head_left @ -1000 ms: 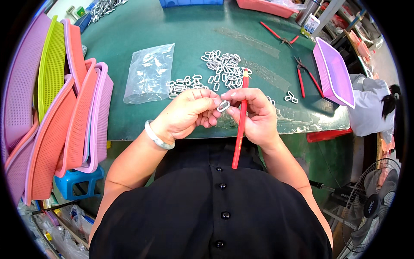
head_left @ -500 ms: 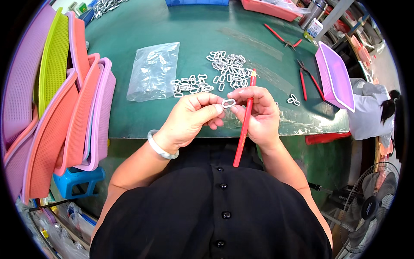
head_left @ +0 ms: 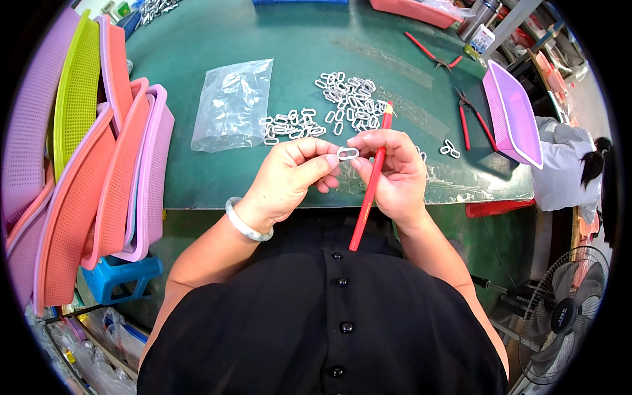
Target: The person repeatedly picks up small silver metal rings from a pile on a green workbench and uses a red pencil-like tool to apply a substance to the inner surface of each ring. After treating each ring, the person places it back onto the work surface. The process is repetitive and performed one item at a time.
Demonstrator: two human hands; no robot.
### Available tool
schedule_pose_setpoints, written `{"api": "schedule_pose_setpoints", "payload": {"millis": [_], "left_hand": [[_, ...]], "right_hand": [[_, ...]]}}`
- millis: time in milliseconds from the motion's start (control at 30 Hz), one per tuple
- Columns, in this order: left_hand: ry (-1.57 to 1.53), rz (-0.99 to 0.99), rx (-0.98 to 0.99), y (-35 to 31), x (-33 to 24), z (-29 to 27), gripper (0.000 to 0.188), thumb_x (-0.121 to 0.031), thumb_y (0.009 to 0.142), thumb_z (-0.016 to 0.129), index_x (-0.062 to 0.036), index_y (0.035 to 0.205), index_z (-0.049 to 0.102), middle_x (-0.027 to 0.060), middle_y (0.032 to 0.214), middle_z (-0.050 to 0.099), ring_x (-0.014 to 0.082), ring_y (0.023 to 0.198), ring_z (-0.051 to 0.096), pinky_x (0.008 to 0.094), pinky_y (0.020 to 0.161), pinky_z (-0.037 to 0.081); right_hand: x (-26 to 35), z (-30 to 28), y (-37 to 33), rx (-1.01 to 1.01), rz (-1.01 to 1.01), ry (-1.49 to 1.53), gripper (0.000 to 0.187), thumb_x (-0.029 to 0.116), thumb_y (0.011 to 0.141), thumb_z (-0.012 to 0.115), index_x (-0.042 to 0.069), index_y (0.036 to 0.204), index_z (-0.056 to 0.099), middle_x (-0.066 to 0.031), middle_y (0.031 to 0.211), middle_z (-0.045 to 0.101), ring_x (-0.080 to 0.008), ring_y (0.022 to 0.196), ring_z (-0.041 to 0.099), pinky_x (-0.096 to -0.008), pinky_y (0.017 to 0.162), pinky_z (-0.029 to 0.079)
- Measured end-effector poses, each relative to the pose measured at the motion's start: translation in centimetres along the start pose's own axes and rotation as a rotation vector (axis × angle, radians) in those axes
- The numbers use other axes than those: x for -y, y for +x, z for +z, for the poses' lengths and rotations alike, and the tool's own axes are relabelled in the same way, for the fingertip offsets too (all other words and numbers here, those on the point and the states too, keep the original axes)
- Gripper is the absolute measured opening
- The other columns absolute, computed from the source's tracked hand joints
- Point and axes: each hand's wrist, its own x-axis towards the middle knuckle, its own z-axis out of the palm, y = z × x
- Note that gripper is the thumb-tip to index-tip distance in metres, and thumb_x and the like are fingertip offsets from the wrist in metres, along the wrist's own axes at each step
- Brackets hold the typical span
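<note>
A silvery oval chain link (head_left: 347,153) is pinched between both hands just above the table's near edge. My left hand (head_left: 293,172) holds its left end between thumb and forefinger. At the other end, thumb and forefinger of my right hand (head_left: 395,172) grip it. A red pencil (head_left: 370,201) is also tucked through my right hand, slanting, its lower end toward me. Just beyond the hands lie two heaps of similar links, a smaller one (head_left: 289,125) at left and a larger one (head_left: 352,99) at right. A few loose links (head_left: 449,150) lie right of my right hand.
A clear plastic bag (head_left: 232,105) lies flat on the green table (head_left: 296,39). Red-handled pliers (head_left: 475,122) and a second pair (head_left: 434,58) rest at right, near a purple basket (head_left: 513,115). Stacked baskets (head_left: 76,204) crowd the left. A person (head_left: 569,155) is at far right.
Between the fingers, the link has turned a little and its opening shows more fully. The pencil's lower end has swung slightly left. Both hands stay nearly in place.
</note>
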Motion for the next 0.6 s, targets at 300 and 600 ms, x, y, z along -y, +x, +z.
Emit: {"api": "schedule_pose_setpoints", "payload": {"millis": [300,600], "left_hand": [[-0.042,-0.030,0.013,0.12,-0.03,-0.18,0.012,-0.012,0.086,0.052,-0.0027,0.091,0.058,0.0026,0.074,0.060,0.0093,0.062,0.057,0.0199,0.054,0.044],[-0.026,-0.046,-0.010,0.17,0.37,-0.50,0.012,-0.013,0.086,0.052,-0.0032,0.088,0.058,0.0016,0.071,0.059,0.0081,0.059,0.056,0.0191,0.053,0.043]], "right_hand": [[-0.21,-0.34,-0.01,0.054,-0.013,-0.057,0.030,-0.011,0.074,0.057,0.002,0.100,0.049,-0.0076,0.096,0.055,-0.0113,0.082,0.054,-0.0237,0.074,0.045],[-0.45,-0.36,-0.08,0.095,-0.019,-0.054,0.032,-0.011,0.075,0.056,0.002,0.103,0.047,-0.0101,0.099,0.056,-0.0116,0.084,0.054,-0.0240,0.074,0.045]]}}
